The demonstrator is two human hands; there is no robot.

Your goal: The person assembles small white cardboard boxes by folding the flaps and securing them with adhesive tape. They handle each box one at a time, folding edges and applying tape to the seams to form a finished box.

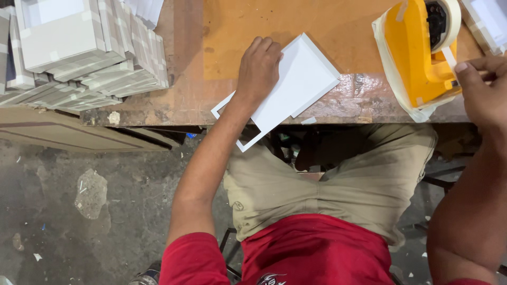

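A white cardboard box piece (296,87) with raised edges lies on the brown worktable (253,26), its lower corner hanging past the table's front edge. My left hand (257,68) rests on its left side, fingers curled on it and holding it down. My right hand (483,87) is at the far right, next to an orange tape dispenser (414,53). Its thumb and fingers pinch the free end of a pale tape strip (450,57) that runs from the roll (446,18) on the dispenser.
Stacks of finished white and grey boxes (79,47) fill the table's left end. More white pieces (491,21) sit at the top right corner. Flat brown cardboard sheets (68,134) lie under the table edge at left, above a dirty concrete floor (90,211).
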